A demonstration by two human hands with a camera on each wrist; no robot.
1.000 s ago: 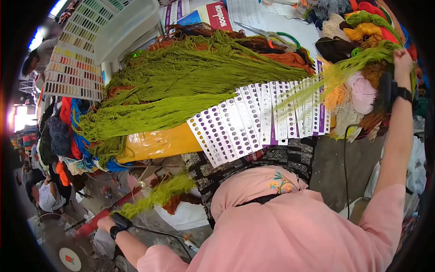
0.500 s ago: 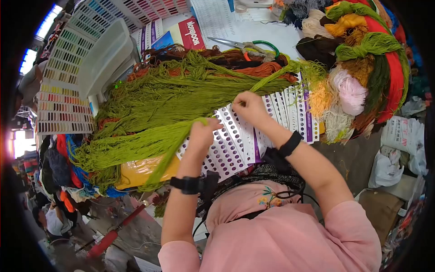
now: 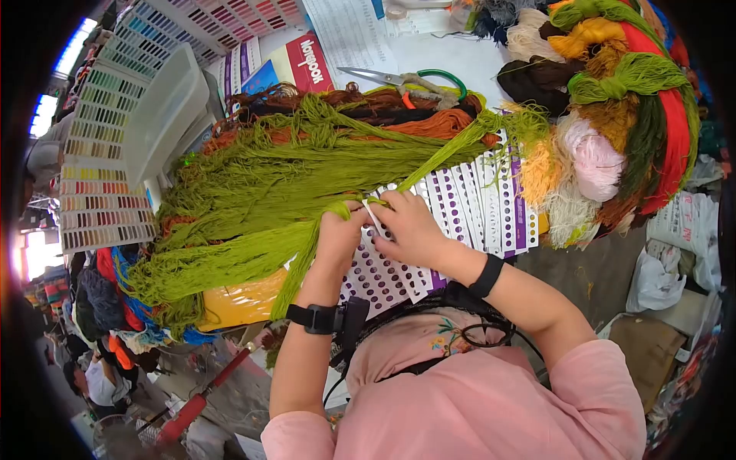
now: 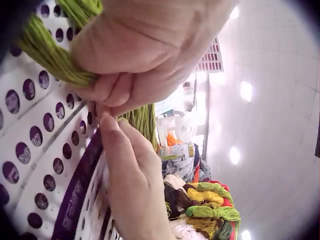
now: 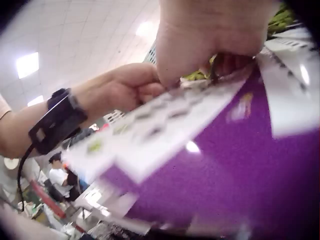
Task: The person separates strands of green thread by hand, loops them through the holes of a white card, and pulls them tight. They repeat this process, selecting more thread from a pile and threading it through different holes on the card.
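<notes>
My left hand [image 3: 341, 236] holds a bundle of bright green yarn [image 3: 294, 284], which loops over the fingers and hangs down toward the front. Right beside it, my right hand [image 3: 414, 231] pinches the top end of a white punched card [image 3: 412, 282] with rows of holes. In the left wrist view the fingertips of both hands meet at the cards' edge, the yarn [image 4: 55, 60] bent around the left fingers. The right wrist view shows curled right fingers at the card's end, above a purple surface [image 5: 225, 165]. Between the hands, the exact grip is partly hidden.
A thick spread of olive-green yarn [image 3: 261, 176] covers the table's middle. More punched cards [image 3: 491, 199] fan out rightward. Scissors [image 3: 399, 78] and a notebook [image 3: 309, 63] lie behind. Coloured skeins [image 3: 594, 153] are heaped at right; a white tray [image 3: 169, 115] leans against colour charts [image 3: 107, 123].
The arms were spread wide with green yarn at both sides. Both hands then came in over the cards, and the right hand moved down beside the left and took hold of a card.
</notes>
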